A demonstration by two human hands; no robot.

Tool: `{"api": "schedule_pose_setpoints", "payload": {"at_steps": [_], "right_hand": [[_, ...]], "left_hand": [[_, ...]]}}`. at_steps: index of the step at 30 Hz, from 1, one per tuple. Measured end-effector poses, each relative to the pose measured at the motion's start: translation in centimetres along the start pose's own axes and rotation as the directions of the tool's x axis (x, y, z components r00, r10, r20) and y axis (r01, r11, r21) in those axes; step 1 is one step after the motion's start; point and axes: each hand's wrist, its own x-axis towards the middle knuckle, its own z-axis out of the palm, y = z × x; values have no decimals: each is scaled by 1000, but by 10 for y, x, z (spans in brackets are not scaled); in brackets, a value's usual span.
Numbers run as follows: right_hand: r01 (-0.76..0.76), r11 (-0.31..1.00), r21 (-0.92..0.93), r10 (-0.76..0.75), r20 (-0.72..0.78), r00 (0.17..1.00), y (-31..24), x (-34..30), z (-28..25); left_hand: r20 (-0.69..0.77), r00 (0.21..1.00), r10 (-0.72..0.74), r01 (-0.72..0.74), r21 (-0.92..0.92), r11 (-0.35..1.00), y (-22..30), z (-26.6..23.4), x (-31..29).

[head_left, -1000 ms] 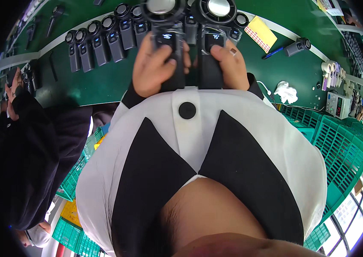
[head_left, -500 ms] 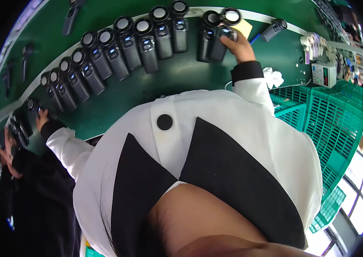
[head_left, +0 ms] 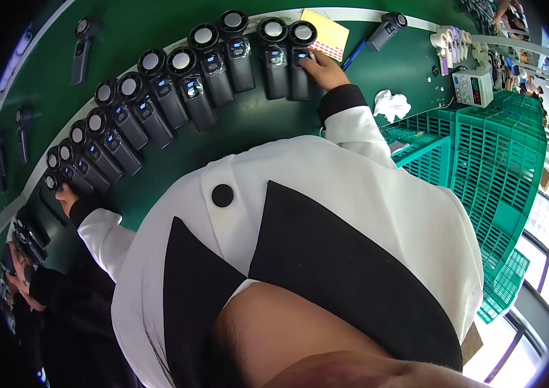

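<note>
Black handheld fans point(head_left: 200, 107) with round heads and lit displays stand side by side in a curved row on the green table. My right hand point(head_left: 327, 71) is closed around the fan point(head_left: 299, 81) at the row's right end, thumb near its display. Directly left of that, another fan point(head_left: 275, 71) touches or nearly touches it. At the far left end, my left hand point(head_left: 66, 199) is closed on a fan point(head_left: 52, 182), which sits close against its neighbour. The lower part of that fan is hard to make out.
A yellow paper pad point(head_left: 326, 35), a blue pen point(head_left: 354, 55) and a lone fan point(head_left: 385, 32) lie at the back right. Crumpled white tissue point(head_left: 391, 105) and green crates point(head_left: 497, 155) are to the right. At left, a co-worker's hands point(head_left: 21, 271) hold something dark.
My right hand has brought the two right-end fans leftward, nearer the row. My left hand has moved its fan against the row's left end. The whole view has also turned slightly.
</note>
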Motion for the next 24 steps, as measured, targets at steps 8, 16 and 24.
{"api": "schedule_pose_setpoints", "payload": {"at_steps": [8, 16, 24], "right_hand": [[48, 888, -458, -228, -347, 910, -32, -6, 23], [54, 787, -614, -125, -73, 989, -62, -27, 76], [69, 998, 5, -67, -146, 987, -58, -21, 60]], "left_hand": [[-690, 445, 570, -485, 349, 802, 106, -14, -122], [-18, 447, 894, -816, -418, 400, 200, 35, -327], [375, 396, 838, -489, -686, 538, 245, 71, -376]]}}
